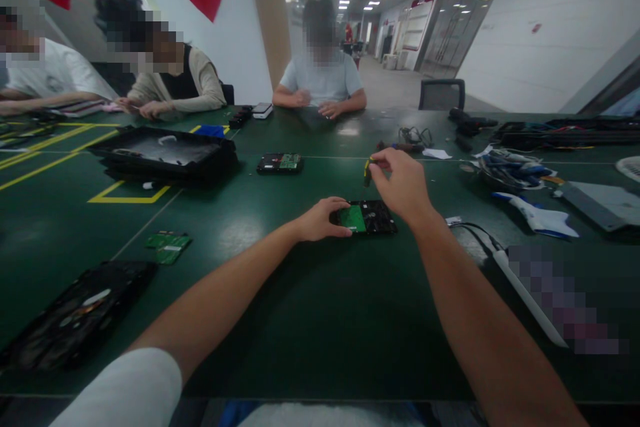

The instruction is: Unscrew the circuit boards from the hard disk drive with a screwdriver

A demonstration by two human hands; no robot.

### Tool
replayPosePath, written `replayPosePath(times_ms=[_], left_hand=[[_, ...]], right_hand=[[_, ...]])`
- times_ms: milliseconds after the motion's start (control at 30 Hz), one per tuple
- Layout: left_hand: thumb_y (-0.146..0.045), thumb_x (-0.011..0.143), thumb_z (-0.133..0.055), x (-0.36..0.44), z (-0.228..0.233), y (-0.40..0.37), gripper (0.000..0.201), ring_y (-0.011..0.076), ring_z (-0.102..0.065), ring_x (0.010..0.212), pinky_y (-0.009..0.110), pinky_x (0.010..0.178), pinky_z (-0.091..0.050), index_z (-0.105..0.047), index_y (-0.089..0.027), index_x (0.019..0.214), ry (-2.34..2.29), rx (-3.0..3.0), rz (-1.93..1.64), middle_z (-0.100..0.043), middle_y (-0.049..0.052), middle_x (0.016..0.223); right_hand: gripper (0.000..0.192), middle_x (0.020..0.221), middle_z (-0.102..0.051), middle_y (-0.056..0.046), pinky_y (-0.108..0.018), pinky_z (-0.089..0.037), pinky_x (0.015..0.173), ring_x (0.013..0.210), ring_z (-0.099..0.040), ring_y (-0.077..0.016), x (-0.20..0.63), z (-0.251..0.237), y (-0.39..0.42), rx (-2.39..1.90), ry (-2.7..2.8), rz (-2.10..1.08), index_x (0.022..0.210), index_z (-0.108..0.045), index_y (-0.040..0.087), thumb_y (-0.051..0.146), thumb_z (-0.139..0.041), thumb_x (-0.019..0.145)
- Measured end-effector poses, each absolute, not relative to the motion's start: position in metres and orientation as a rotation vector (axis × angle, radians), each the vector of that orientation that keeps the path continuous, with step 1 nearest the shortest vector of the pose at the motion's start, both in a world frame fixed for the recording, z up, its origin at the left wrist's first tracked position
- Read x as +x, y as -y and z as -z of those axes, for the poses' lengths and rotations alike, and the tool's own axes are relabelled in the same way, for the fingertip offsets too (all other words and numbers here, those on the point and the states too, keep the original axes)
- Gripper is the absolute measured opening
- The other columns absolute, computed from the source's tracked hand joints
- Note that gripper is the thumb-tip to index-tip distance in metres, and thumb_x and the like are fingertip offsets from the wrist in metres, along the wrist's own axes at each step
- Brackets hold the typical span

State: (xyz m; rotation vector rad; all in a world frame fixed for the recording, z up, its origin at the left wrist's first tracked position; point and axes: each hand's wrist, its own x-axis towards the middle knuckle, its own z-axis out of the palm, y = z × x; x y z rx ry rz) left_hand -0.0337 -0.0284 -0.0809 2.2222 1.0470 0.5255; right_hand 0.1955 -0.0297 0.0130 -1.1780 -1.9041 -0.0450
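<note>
Hands: left hand rests flat-fingered on the left edge of a hard drive, steadying it on the green worktop; right hand is raised just above the drive, fingers pinched shut on a small yellow-and-black tool, likely a screwdriver, tip pointing down.

Drive: centre of worktop, lying flat, green circuit board face up and still seated on it.

Progress, as judged: board not yet lifted off; whether its screws are out cannot be told.

Also present: second drive farther off, loose green boards at near left, black tray at far left, another dark tray at near left corner, cables and tools at right. Three other people sit at the far side.
</note>
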Motion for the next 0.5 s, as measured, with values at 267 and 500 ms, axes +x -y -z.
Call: replayPosePath(times_ms=[267,500], left_hand=[[-0.065,0.074,-0.078,-0.0344,0.0824,0.0269,0.090,0.0358,-0.044,0.144,0.051,0.120,-0.036,-0.054,-0.022,0.149,-1.037,2.226,-0.533,-0.045,0.013,0.158],[-0.064,0.074,-0.079,-0.0341,0.0835,0.0270,0.088,0.0356,-0.045,0.143,0.052,0.120,-0.036,-0.055,-0.023,0.148,-1.028,2.219,-0.556,-0.046,0.013,0.157]], right_hand=[[0.012,0.100,-0.072,-0.010,-0.045,-0.052,0.084,0.091,-0.067,-0.0277,0.1966,-0.0139,0.0308,-1.216,1.865,0.049,0.099,-0.062,0.024,0.021,-0.060,0.087],[0.015,0.102,-0.069,-0.010,-0.043,-0.053,0.086,0.091,-0.066,-0.0254,0.1950,-0.0144,0.0316,-1.163,1.946,0.052,0.102,-0.064,0.023,0.020,-0.059,0.088]])
